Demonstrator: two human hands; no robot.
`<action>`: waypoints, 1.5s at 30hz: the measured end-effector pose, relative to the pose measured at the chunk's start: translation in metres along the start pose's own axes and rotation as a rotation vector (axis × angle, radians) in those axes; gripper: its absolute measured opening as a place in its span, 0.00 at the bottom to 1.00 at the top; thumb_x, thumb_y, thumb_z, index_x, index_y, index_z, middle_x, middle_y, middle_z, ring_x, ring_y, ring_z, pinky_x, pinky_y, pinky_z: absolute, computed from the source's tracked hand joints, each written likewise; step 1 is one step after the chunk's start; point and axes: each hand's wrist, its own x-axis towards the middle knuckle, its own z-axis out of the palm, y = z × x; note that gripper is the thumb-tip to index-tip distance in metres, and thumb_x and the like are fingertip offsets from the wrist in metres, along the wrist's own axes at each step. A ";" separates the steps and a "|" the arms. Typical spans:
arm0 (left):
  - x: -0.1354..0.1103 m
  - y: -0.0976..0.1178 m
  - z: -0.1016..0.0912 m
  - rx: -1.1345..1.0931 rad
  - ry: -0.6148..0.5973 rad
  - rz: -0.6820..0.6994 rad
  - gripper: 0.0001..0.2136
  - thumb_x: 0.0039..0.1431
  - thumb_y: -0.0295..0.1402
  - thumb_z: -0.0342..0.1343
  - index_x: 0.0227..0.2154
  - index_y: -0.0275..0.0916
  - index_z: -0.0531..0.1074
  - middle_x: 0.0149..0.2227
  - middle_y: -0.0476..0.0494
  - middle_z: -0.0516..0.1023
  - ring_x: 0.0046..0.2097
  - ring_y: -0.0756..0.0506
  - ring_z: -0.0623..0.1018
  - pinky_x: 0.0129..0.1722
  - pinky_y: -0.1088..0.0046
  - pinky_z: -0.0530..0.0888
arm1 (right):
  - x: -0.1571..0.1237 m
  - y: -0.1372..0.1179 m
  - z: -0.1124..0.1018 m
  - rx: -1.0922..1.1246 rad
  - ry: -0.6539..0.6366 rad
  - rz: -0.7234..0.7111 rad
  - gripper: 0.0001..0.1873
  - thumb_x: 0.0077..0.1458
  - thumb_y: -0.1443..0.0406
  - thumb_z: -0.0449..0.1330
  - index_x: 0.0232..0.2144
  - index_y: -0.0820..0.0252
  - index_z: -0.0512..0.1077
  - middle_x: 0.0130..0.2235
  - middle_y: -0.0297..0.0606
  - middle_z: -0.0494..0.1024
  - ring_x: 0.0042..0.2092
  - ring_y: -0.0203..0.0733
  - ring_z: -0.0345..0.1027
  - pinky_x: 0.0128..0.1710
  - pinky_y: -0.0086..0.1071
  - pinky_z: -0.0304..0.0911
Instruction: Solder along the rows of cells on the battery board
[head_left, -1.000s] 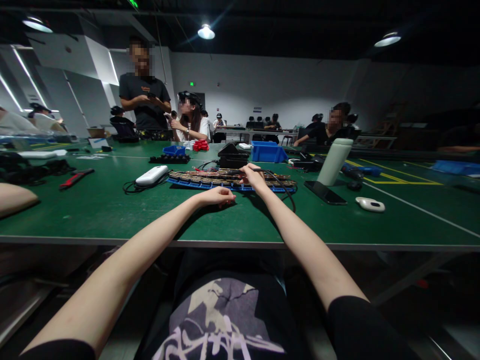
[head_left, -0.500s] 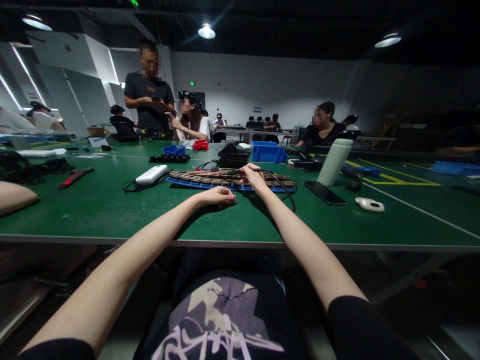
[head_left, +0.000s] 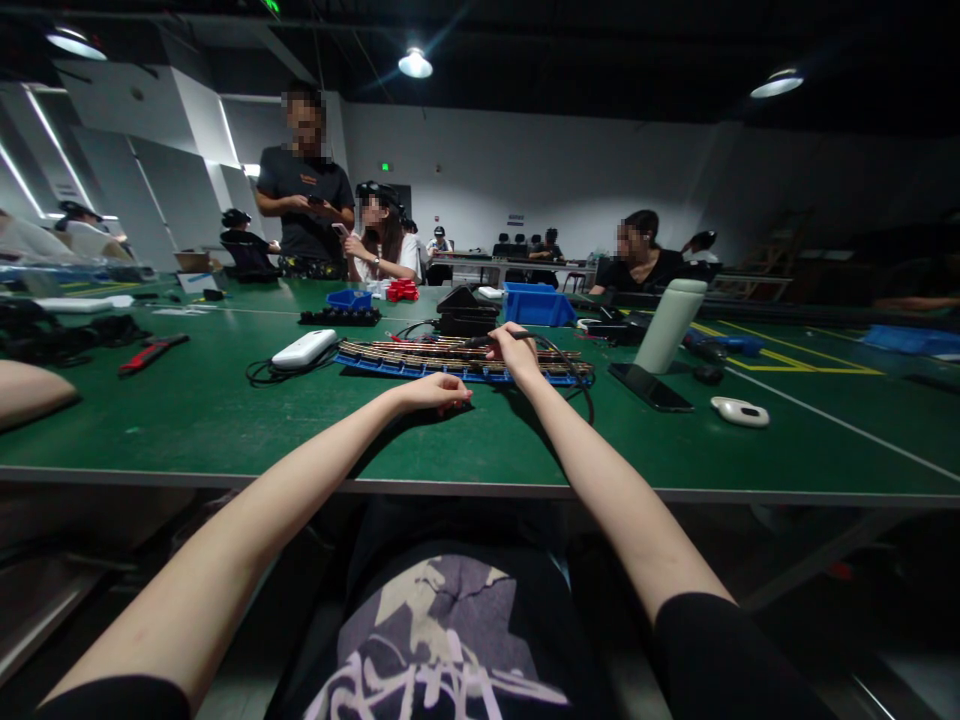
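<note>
My right hand [head_left: 516, 352] is closed in a pen-like grip around a black soldering iron [head_left: 486, 341], whose cable loops off to the right. The iron's tip end points left, above a long blue rack [head_left: 390, 369] holding rows of thin, copper-coloured strips. Whether the tip touches a strip is too small to tell. In front of the rack's near edge, my left hand [head_left: 441, 392] rests on the green table with its fingers curled together. What those fingers hold, if anything, is hidden.
A white power bank [head_left: 304, 349] with a black cable lies left of the rack. Rightward are a phone [head_left: 649, 387], a pale green bottle [head_left: 670, 325] and a small white case [head_left: 739, 410]. Behind stand a black box [head_left: 466, 312] and a blue bin [head_left: 537, 303]. Red-handled pliers [head_left: 152, 353] lie left.
My right hand and the soldering iron have shifted slightly to the right along the rack. My left hand stays nearly where it was.
</note>
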 end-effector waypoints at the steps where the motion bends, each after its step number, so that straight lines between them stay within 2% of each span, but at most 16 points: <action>1: 0.000 0.000 0.000 0.002 0.002 -0.002 0.21 0.48 0.50 0.57 0.28 0.34 0.68 0.21 0.53 0.66 0.21 0.55 0.64 0.20 0.78 0.62 | 0.001 0.000 -0.001 -0.006 0.019 -0.007 0.07 0.47 0.64 0.54 0.20 0.59 0.66 0.16 0.26 0.69 0.20 0.33 0.67 0.22 0.24 0.62; 10: 0.000 0.000 0.000 0.003 -0.002 -0.006 0.21 0.48 0.51 0.58 0.28 0.34 0.68 0.21 0.53 0.65 0.21 0.55 0.64 0.20 0.78 0.62 | 0.002 -0.003 -0.004 0.019 0.094 -0.006 0.07 0.46 0.63 0.53 0.19 0.58 0.64 0.15 0.25 0.68 0.20 0.34 0.67 0.23 0.25 0.61; 31: -0.001 0.000 0.000 0.012 -0.004 0.011 0.22 0.47 0.52 0.57 0.27 0.34 0.67 0.22 0.53 0.66 0.21 0.55 0.64 0.21 0.78 0.62 | 0.003 0.001 -0.002 0.015 0.017 0.017 0.08 0.47 0.66 0.54 0.18 0.59 0.63 0.14 0.26 0.68 0.17 0.31 0.65 0.18 0.22 0.58; 45: 0.000 -0.002 0.000 0.015 -0.003 0.016 0.22 0.48 0.53 0.57 0.27 0.34 0.67 0.22 0.53 0.65 0.21 0.56 0.63 0.20 0.79 0.62 | 0.002 -0.001 -0.002 0.043 -0.024 0.042 0.07 0.47 0.67 0.54 0.19 0.60 0.63 0.15 0.26 0.67 0.17 0.33 0.66 0.17 0.22 0.59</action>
